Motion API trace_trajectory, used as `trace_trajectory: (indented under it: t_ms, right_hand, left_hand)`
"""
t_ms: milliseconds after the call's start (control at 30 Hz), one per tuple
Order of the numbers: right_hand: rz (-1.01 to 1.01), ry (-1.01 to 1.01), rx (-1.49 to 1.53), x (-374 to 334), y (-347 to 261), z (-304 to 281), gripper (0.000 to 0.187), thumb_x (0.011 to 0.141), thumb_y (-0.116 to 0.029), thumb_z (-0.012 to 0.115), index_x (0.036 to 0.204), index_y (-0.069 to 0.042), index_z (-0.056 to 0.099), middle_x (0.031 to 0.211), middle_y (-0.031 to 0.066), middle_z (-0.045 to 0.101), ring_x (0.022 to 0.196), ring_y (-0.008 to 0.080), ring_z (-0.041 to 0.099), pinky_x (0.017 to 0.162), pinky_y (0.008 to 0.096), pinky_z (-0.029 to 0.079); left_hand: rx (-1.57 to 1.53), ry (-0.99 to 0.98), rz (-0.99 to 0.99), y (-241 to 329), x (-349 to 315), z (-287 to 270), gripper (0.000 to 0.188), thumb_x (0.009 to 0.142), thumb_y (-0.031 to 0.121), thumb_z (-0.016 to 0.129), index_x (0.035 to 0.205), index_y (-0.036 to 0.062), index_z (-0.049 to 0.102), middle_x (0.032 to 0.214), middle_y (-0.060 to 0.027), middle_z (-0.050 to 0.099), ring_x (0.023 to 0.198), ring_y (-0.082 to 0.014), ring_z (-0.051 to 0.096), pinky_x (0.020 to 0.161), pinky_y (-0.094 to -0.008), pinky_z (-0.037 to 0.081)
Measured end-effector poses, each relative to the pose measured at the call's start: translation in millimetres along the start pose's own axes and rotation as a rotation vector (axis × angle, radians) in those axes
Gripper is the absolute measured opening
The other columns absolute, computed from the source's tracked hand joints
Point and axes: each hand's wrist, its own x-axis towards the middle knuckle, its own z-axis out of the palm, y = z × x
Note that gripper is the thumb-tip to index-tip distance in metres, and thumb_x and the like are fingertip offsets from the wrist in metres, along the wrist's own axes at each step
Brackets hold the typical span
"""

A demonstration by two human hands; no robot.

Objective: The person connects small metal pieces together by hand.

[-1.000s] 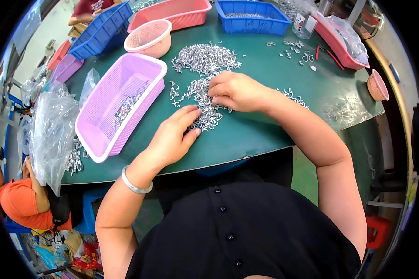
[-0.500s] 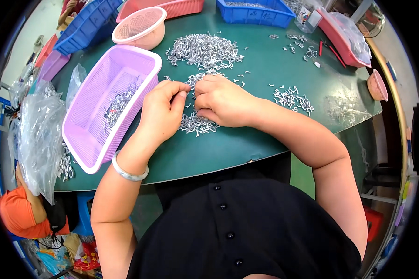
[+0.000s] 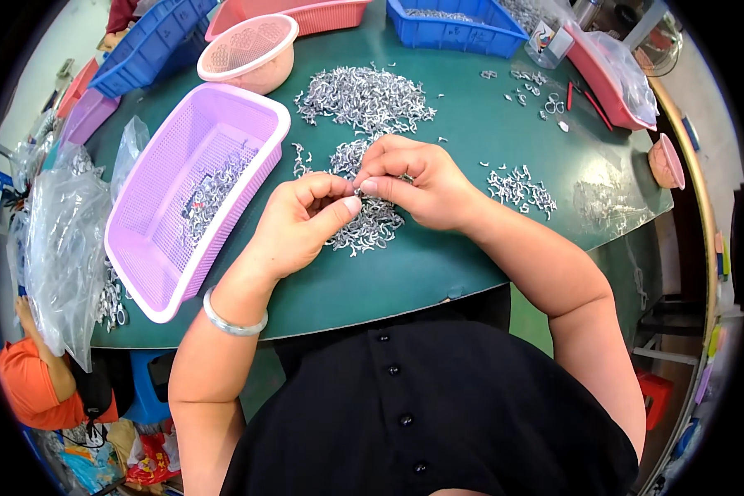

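Note:
My left hand (image 3: 298,223), with a pale bangle (image 3: 231,321) at its wrist, is closed in a pinch of thumb and forefinger. Its tips meet those of my right hand (image 3: 426,180), which is pinching too. Something tiny and silvery shows between the fingertips, mostly covered by them. Just below the hands lies a loose heap of small curved grey metal pieces (image 3: 365,236). A bigger pile of the same pieces (image 3: 364,95) spreads beyond them. To the left, a purple plastic basket (image 3: 145,277) has more pieces along its right side.
A smaller cluster of pieces (image 3: 522,190) lies right of my forearm. Red-handled pliers (image 3: 597,109) rest farther off. Around the green table (image 3: 471,256) stand a pink round basket (image 3: 264,70), a blue tray (image 3: 463,33) and a red tray (image 3: 591,70). A person in orange (image 3: 37,384) sits at left.
My left hand has shifted right and slightly nearer to me. The right hand's fingers have turned toward it, and the fingertips of both now meet above the heap.

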Motion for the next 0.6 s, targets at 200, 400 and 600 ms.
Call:
trace_trajectory:
  t_ms: [200, 400, 600]
  right_hand:
    - [-0.039, 0.018, 0.004, -1.1, 1.4, -1.1, 0.008, 0.079, -0.006, 0.059, 0.085, -0.001, 0.063, 0.082, 0.0051, 0.056, 0.075, 0.0126, 0.053, 0.066, 0.0241, 0.043]
    - [-0.081, -0.063, -0.088, -2.2, 1.1, -10.1, 0.008, 0.078, -0.004, 0.058, 0.084, -0.001, 0.061, 0.083, 0.0058, 0.057, 0.076, 0.0153, 0.054, 0.067, 0.0264, 0.043]
    - [-0.012, -0.010, -0.298, 4.6, 13.2, -53.7, 0.006, 0.077, -0.007, 0.058, 0.080, -0.001, 0.059, 0.079, 0.0074, 0.058, 0.075, 0.0173, 0.055, 0.068, 0.0290, 0.044]
  left_hand:
    - [-0.022, 0.008, -0.057, 0.3, 0.8, 0.3, 0.011, 0.081, 0.008, 0.061, 0.087, 0.0001, 0.061, 0.075, 0.0019, 0.055, 0.065, -0.0026, 0.048, 0.058, -0.0174, 0.039]
    - [0.095, 0.026, 0.030, -4.0, 3.9, 4.5, 0.010, 0.079, 0.008, 0.063, 0.086, 0.0007, 0.061, 0.073, 0.0015, 0.055, 0.064, -0.0034, 0.048, 0.057, -0.0186, 0.040]
    - [0.189, 0.121, 0.044, -5.7, 5.2, -1.2, 0.012, 0.079, 0.008, 0.062, 0.088, -0.0012, 0.061, 0.073, 0.0018, 0.054, 0.062, -0.0041, 0.047, 0.057, -0.0181, 0.039]
